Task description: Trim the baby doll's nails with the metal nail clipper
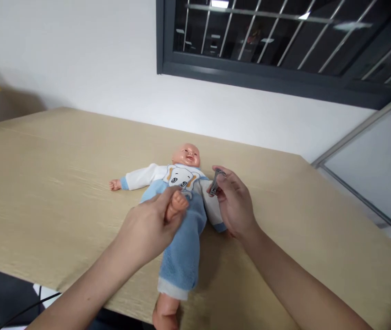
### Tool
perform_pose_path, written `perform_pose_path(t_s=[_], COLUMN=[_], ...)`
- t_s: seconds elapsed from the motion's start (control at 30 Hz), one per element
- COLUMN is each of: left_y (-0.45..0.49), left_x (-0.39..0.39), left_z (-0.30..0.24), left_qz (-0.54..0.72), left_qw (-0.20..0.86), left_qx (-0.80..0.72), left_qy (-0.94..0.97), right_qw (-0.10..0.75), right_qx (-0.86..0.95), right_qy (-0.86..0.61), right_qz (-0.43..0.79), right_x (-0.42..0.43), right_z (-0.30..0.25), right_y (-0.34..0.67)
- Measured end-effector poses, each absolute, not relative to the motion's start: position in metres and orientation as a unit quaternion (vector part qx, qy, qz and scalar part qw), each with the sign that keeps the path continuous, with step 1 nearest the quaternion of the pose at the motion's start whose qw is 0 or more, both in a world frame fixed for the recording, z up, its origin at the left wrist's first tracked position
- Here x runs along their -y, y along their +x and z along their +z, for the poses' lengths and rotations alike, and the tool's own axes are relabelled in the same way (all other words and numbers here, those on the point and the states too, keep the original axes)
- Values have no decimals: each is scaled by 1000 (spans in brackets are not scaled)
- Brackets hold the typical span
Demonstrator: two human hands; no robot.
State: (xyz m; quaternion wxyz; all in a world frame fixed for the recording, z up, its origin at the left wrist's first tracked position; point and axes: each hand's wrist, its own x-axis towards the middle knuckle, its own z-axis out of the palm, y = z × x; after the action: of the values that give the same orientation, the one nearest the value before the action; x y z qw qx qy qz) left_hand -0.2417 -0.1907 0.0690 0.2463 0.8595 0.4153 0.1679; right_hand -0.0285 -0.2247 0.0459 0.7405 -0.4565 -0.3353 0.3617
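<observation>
A baby doll (pixel 181 256) in a blue and white outfit lies on its back, head toward the wall. My left hand (pixel 150 224) is closed around one of its feet (pixel 176 205), lifted over the doll's body with the toes showing above my fingers. The other foot hangs at the front edge of the table. In my right hand (pixel 236 201) a silver nail clipper (pixel 215 182) is pinched between thumb and fingers, upright, over the doll's arm on the right. The clipper and the raised foot are apart.
The light wooden table (pixel 61 192) stretches to both sides, its back edge near a white wall (pixel 95 68). A dark-framed window (pixel 267 75) with bars is above. A metal-framed panel (pixel 363 197) stands at the right. Below the front left edge hangs a black cable (pixel 27 309).
</observation>
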Motion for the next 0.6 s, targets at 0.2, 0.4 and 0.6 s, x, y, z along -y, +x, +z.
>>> perform_pose_path(t_s=[0.2,0.4,0.6], left_y=[-236,-221,-219], left_x=[156,127,135], left_z=[74,60,37], left_qz=[96,87,119], left_qw=[486,707,820], left_qx=[-253,-119,-79], left_qy=[831,692,555], right_qw=[754,768,765], right_qx=[377,317,352], right_qy=[-420,-435,-433], right_qz=[337,346,322], right_x=[203,185,186], right_z=[60,47,41], right_y=[-61,-75,-64])
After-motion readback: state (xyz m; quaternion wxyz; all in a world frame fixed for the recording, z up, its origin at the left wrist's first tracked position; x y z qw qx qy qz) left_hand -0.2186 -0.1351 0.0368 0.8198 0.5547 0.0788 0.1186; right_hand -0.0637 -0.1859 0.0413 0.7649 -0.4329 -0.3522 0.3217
